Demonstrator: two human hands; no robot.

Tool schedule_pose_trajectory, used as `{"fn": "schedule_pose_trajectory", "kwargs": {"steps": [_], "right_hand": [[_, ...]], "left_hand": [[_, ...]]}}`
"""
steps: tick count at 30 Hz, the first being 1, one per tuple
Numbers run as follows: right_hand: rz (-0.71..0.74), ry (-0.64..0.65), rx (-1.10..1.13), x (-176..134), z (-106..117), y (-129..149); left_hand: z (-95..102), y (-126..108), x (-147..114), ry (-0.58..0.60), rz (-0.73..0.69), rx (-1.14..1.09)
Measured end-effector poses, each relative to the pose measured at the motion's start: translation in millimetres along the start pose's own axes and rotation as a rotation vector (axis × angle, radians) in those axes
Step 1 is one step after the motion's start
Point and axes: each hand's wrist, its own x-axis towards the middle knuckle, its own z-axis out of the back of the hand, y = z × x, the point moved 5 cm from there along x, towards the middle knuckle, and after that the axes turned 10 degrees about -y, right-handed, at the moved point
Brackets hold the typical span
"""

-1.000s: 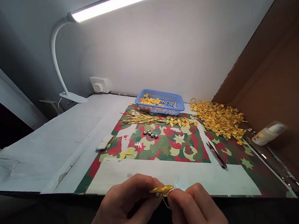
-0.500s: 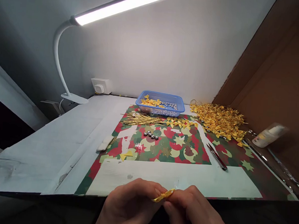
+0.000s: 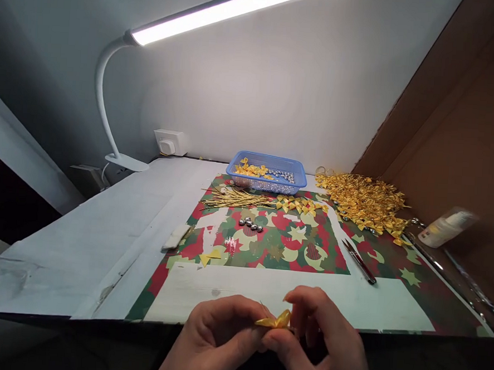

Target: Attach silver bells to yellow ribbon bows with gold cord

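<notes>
Just beyond the table's front edge, a yellow ribbon bow (image 3: 279, 322) is held between the thumb and fingers of my left hand (image 3: 227, 332). My right hand (image 3: 325, 338) is close against the bow's right side. Its thumb touches the lower edge of the bow, while its index finger is raised and apart from the thumb. The right hand's other fingers curl behind the bow and are partly hidden. A thin wire-like end shows above the left fingertips. What lies under the bow, between the hands, is hidden.
Tweezers (image 3: 358, 262) lie to the right on patterned paper. Small silver bells (image 3: 250, 225), gold twist ties (image 3: 238, 198) and yellow bows (image 3: 302, 205) lie farther back. Behind them stands a blue basket (image 3: 267, 157). At right are a gold pile (image 3: 365, 203) and a bottle (image 3: 445, 228).
My right index finger has lifted off the bow and the right hand has opened somewhat. The bow has turned and shows more of its loops. The view has shifted slightly.
</notes>
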Motion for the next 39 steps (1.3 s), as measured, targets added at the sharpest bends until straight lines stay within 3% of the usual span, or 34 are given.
{"fn": "schedule_pose_trajectory", "kwargs": {"steps": [3, 7, 10, 13, 17, 20, 23, 28, 33, 36, 39], "right_hand": [[-0.278, 0.114, 0.179, 8.3, -5.6, -18.4], [-0.609, 0.438, 0.537, 6.6, -27.3, -37.9], [-0.810, 0.529, 0.773, -2.2, -40.2, -42.2], [-0.898, 0.573, 0.898, -8.0, -45.9, -41.4], [-0.894, 0.656, 1.002, -5.8, -47.3, -40.0], [-0.914, 0.617, 1.078, -1.3, -48.6, -42.0], [-1.023, 0.443, 1.113, 1.9, -47.6, -50.6], [-1.208, 0.131, 1.121, 5.7, -39.0, -68.3], [-1.109, 0.107, 1.140, 12.1, -40.1, -62.1], [-0.914, 0.123, 1.031, 13.7, -40.1, -56.6], [-0.682, 0.088, 0.776, 15.0, -32.4, -56.9]], "left_hand": [[-1.5, 1.6, 0.6, 0.030, 0.048, -0.051], [-2.3, 7.4, 2.7, 0.104, 0.116, -0.143], [-3.6, 12.0, 3.0, 0.159, 0.181, -0.194], [-4.4, 10.6, 3.0, 0.189, 0.195, -0.197], [-3.6, 5.6, 3.7, 0.220, 0.193, -0.149], [-3.2, 4.0, 3.4, 0.257, 0.187, -0.129], [-3.8, 4.5, 2.4, 0.267, 0.198, -0.166], [-4.0, 6.0, 3.1, 0.163, 0.241, -0.185], [-3.6, 2.6, 4.3, 0.130, 0.177, -0.124], [-0.3, 5.6, 5.0, 0.128, 0.169, -0.097], [4.9, 9.0, 6.9, 0.109, 0.162, -0.079]]}}
